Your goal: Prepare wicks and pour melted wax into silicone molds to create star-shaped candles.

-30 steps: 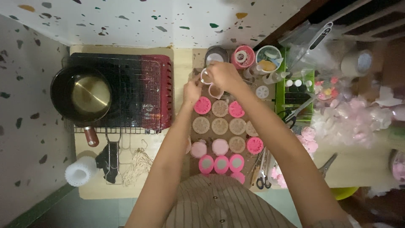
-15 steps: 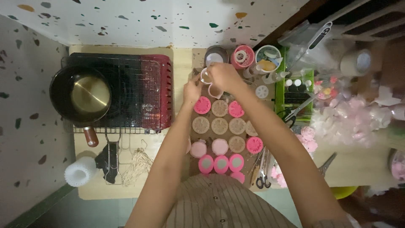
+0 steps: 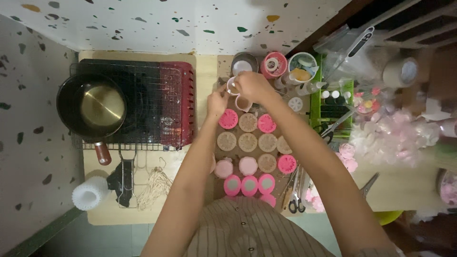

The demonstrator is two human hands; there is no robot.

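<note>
The right hand (image 3: pixel 254 86) is curled over a small pale cup (image 3: pixel 233 85), its fingertips pinching the rim at the far end of the table (image 3: pixel 204 76). The left hand (image 3: pixel 217 103) sits just beside it, fingers bunched together near the cup's lower edge (whether they actually grip it I cannot tell from here). A second small cup (image 3: pixel 243 103) stands right under the right hand's wrist.

Below the hands lie rows of round moulds: a pink one (image 3: pixel 228 119) touching distance from the left hand, a tan disc (image 3: pixel 248 122) next to it, another pink mould (image 3: pixel 266 123) beyond that, then more tan and pink rounds running down toward the person's striped shirt (image 3: pixel 247 228).

Just past the hands stand a metal tin (image 3: pixel 244 64), a pink tub (image 3: pixel 273 64) and a bowl of oddments (image 3: pixel 302 66). To the left, a dark wire rack with a red edge (image 3: pixel 178 104) carries a black pot (image 3: pixel 91 107) with a brassy inside. Near the table's front left corner sit a white ribbed holder (image 3: pixel 89 193) and a tangle of string (image 3: pixel 156 184). Scissors (image 3: pixel 296 195) lie right of the moulds, near pale pink flowers (image 3: pixel 395 133).
</note>
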